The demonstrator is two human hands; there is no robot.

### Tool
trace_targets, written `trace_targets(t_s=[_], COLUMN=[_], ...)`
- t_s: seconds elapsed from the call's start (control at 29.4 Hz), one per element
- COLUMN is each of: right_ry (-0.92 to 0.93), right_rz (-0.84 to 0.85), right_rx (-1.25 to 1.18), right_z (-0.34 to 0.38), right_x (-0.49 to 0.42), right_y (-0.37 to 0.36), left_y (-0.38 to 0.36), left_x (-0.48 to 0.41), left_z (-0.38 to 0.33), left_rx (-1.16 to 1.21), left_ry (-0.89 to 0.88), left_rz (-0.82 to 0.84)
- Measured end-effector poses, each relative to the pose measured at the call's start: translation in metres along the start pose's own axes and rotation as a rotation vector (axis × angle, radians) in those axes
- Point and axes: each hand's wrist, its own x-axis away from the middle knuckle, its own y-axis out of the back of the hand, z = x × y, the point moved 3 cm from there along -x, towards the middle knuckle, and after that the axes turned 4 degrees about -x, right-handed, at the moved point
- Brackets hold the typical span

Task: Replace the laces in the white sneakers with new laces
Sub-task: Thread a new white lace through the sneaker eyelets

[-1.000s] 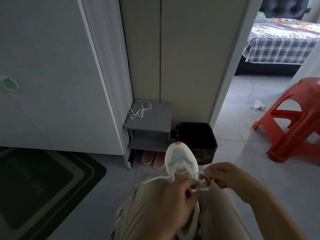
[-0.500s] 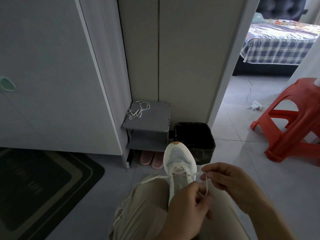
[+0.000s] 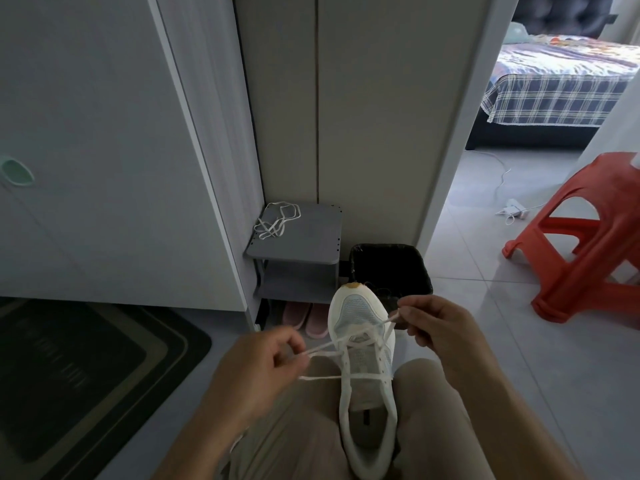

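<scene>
A white sneaker (image 3: 365,372) rests between my knees, toe pointing away. A white lace (image 3: 360,337) is threaded across its front eyelets. My left hand (image 3: 263,368) pinches one end of that lace, drawn out to the left of the shoe. My right hand (image 3: 440,327) pinches the other end, up and to the right of the toe. Another loose white lace (image 3: 277,220) lies in a tangle on top of the small grey rack (image 3: 311,244) ahead.
A black-lined bin (image 3: 391,268) stands just beyond the toe. Pink slippers (image 3: 306,317) sit under the rack. An orange plastic stool (image 3: 585,237) is on the right, a dark doormat (image 3: 79,375) on the left. A charger with cable (image 3: 512,209) lies near the bedroom doorway.
My hands have moved apart: the left went out to the left with its lace end, the right lifted slightly to the right, and the lace now runs taut across the shoe.
</scene>
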Motion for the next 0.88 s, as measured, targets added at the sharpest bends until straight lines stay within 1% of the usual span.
trace_targets(t_s=[0.03, 0.17, 0.24, 0.31, 0.37, 0.41, 0.48, 0.51, 0.54, 0.58, 0.68, 0.71, 0.75, 0.82, 0.85, 0.88], right_ry=[0.008, 0.032, 0.106, 0.255, 0.402, 0.424, 0.381, 0.367, 0.381, 0.412, 0.505, 0.526, 0.53, 0.47, 0.454, 0.469], right_rz=[-0.009, -0.036, -0.019, 0.039, 0.194, 0.304, 0.526, 0.602, 0.632, 0.611, 0.415, 0.382, 0.4, 0.537, 0.599, 0.619], right_rx=[0.012, 0.056, 0.232, 0.438, 0.505, 0.497, 0.469, 0.472, 0.494, 0.515, 0.484, 0.48, 0.496, 0.55, 0.548, 0.521], right_z=[-0.001, -0.003, -0.002, 0.005, 0.013, 0.015, 0.016, 0.014, 0.014, 0.016, 0.028, 0.033, 0.036, 0.037, 0.036, 0.035], right_x=[-0.002, -0.01, -0.013, -0.01, -0.005, -0.002, 0.003, 0.004, 0.004, 0.001, -0.011, -0.012, -0.012, -0.006, -0.001, 0.002], right_y=[-0.002, -0.006, -0.01, -0.019, -0.034, -0.042, -0.057, -0.062, -0.063, -0.061, -0.038, -0.031, -0.03, -0.043, -0.051, -0.057], left_y=[0.007, 0.029, 0.034, 0.035, 0.031, 0.029, 0.026, 0.024, 0.024, 0.024, 0.026, 0.026, 0.026, 0.023, 0.022, 0.021], left_x=[0.0, -0.002, -0.005, -0.008, -0.012, -0.015, -0.022, -0.026, -0.029, -0.032, -0.037, -0.038, -0.039, -0.044, -0.046, -0.05], left_z=[0.003, 0.016, 0.02, 0.016, 0.008, 0.004, -0.004, -0.007, -0.009, -0.01, -0.012, -0.014, -0.018, -0.032, -0.04, -0.047], left_rx=[0.029, 0.122, 0.215, 0.314, 0.382, 0.404, 0.433, 0.447, 0.46, 0.472, 0.459, 0.448, 0.438, 0.437, 0.437, 0.429], left_ry=[-0.006, 0.03, 0.05, 0.052, 0.043, 0.039, 0.021, 0.013, 0.012, 0.015, 0.014, 0.005, -0.011, -0.064, -0.095, -0.122], left_rz=[-0.008, 0.064, 0.078, 0.118, 0.17, 0.19, 0.217, 0.227, 0.232, 0.232, 0.227, 0.227, 0.232, 0.262, 0.286, 0.309])
